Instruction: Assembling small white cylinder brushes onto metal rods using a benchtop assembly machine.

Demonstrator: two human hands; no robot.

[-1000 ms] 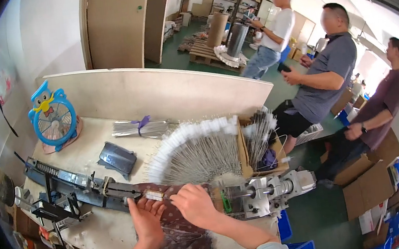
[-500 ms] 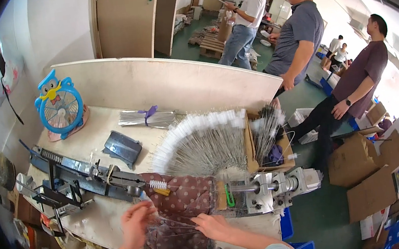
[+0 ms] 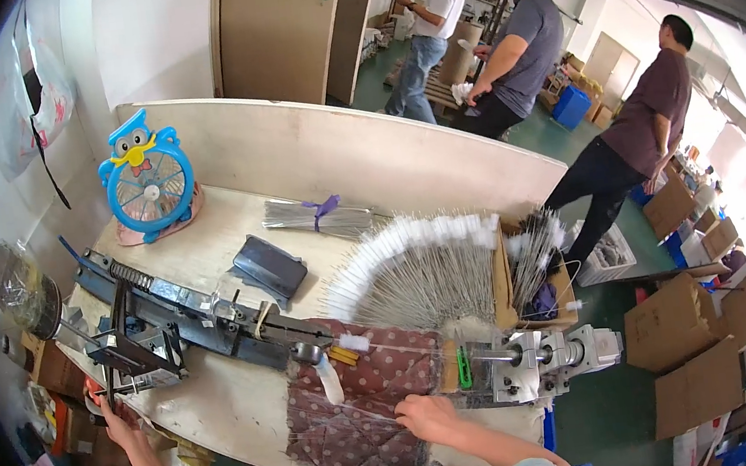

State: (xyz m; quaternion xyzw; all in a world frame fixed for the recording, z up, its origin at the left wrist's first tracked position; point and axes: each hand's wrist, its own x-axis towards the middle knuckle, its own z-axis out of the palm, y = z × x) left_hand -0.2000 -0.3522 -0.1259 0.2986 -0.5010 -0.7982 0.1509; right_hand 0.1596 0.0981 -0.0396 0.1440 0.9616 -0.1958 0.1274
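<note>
Work at a table (image 3: 231, 401), as one standing in the room sees it; the clock is centred on a brown dotted cloth (image 3: 399, 365), twelve lying toward the pale board (image 3: 333, 135). At ten on the cloth is a pale cylindrical piece (image 3: 330, 384), just below the round metal end (image 3: 307, 353) of a long rail. The right hand (image 3: 428, 417) lies at four, fingers curled over the cloth; the left hand (image 3: 126, 433) reaches out at nine to a black frame (image 3: 131, 346). Whether the left grip closes on the frame's lower part, or the right grip pinches a thin strand, one cannot tell. The piece looks light, its surface probably soft and easily crushed; should it have a wire stem like the fanned brushes (image 3: 416, 279) at one, that would be springy and best held along its bare length, clear of the bristles. The right fingertips are hard to make out, faint lines across the cloth may be wire or creases, and the piece's upper end merges with the metal.
</note>
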